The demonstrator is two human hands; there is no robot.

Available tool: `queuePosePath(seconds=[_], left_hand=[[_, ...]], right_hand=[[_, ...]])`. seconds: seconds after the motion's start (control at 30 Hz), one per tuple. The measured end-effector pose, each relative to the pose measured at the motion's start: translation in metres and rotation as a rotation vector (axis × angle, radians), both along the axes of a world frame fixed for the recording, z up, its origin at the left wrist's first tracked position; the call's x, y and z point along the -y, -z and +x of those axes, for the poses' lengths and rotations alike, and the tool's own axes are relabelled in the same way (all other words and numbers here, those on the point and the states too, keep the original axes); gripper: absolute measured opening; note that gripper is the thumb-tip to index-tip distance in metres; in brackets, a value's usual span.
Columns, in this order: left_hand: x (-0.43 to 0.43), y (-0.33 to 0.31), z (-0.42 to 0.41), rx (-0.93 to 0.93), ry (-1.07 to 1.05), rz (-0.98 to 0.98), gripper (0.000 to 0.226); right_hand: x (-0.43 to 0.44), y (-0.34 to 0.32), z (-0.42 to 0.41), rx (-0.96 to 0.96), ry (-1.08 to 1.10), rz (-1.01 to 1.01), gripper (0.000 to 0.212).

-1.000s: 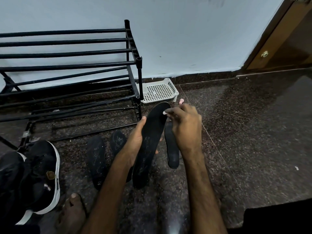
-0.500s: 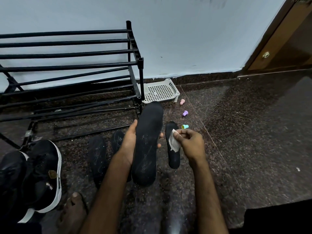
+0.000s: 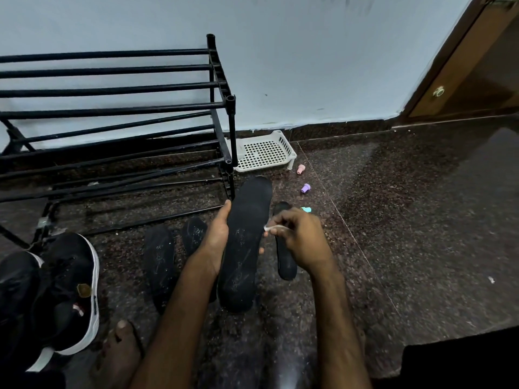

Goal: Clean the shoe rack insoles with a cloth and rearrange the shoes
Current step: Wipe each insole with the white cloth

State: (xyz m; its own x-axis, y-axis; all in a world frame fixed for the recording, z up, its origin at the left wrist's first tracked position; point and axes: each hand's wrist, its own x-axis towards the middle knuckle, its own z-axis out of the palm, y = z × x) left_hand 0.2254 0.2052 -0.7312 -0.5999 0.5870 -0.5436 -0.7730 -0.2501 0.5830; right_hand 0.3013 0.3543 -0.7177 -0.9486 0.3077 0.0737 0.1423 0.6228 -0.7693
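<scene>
My left hand (image 3: 214, 242) holds a long black insole (image 3: 247, 242) upright, toe end pointing away from me. Just to its right, my right hand (image 3: 302, 242) pinches a small white cloth (image 3: 273, 227), which touches the insole's right edge. Three more black insoles lie on the floor: one (image 3: 160, 259) to the left, one (image 3: 193, 233) partly behind my left wrist, one (image 3: 285, 265) under my right hand. A black metal shoe rack (image 3: 118, 108) with bare bars stands against the wall at left. Black shoes with white soles (image 3: 67, 293) sit at lower left.
A white perforated plastic tray (image 3: 264, 151) lies by the wall, right of the rack. Three small caps, pink (image 3: 300, 169), purple (image 3: 305, 188) and green (image 3: 306, 209), lie on the dark granite floor (image 3: 407, 220). A brown door (image 3: 477, 68) is at upper right. My bare foot (image 3: 120, 352) rests below.
My right hand with the cloth came down from the insole's toe end, then shifted back toward the insole's right edge. The left hand keeps holding the insole.
</scene>
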Motion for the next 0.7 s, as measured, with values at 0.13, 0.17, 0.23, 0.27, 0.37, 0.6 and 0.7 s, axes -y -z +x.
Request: queuePosePath(seconds=[0.13,0.17,0.23,0.27,0.37,0.6,0.7], left_hand=[[0.003,0.005,-0.001,-0.005,-0.023,0.011,0.076],[0.003,0.006,-0.002,-0.008,-0.028,0.016,0.076],[0.003,0.006,-0.003,-0.007,-0.033,0.041,0.076],[0.003,0.006,-0.003,-0.009,-0.033,0.052,0.076],[0.003,0.004,-0.002,-0.016,-0.014,0.067,0.078],[0.007,-0.001,0.002,-0.017,0.098,0.110,0.079],[0.010,-0.003,0.004,-0.037,0.135,0.135,0.077]], right_hand=[[-0.009,0.006,0.005,0.147,0.000,-0.073,0.013],[-0.010,0.008,0.005,0.130,0.040,-0.077,0.010],[-0.012,0.012,0.002,0.070,0.157,-0.128,0.006],[-0.010,0.013,0.001,0.051,0.210,-0.178,0.006],[-0.001,0.015,-0.003,0.031,0.272,-0.491,0.009],[0.017,0.008,-0.009,0.035,0.273,-0.945,0.016],[0.017,0.001,-0.011,0.016,0.274,-1.011,0.021]])
